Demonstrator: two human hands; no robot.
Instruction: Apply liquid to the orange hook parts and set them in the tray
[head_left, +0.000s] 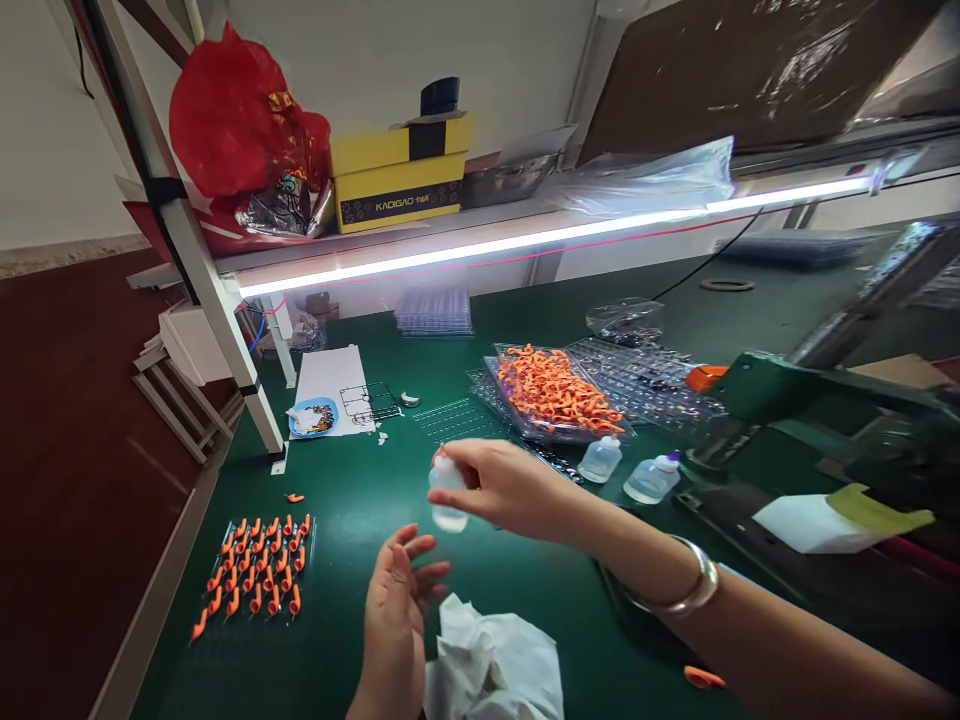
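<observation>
My right hand (499, 485) is closed around a small translucent squeeze bottle (448, 518) with clear liquid in it, above the green table (345, 550). A bit of orange shows by its fingertips; I cannot make out what it belongs to. Below and left of the bottle, my left hand (405, 600) is open, its fingers apart and nothing visible in it. Crumpled white tissue (499, 660) lies just right of the left hand. Small orange hook-shaped pieces stand in rows on a clear tray (310, 570) at the left, with one loose orange piece (296, 497) behind them.
A clear tray heaped with orange pieces (555, 390) sits beyond my right hand. Two more bottles (600, 460) stand nearby, before a green metal press (802, 400) on the right. White paper bears a blue dish (295, 425). A lit tube (525, 240) runs under the shelf.
</observation>
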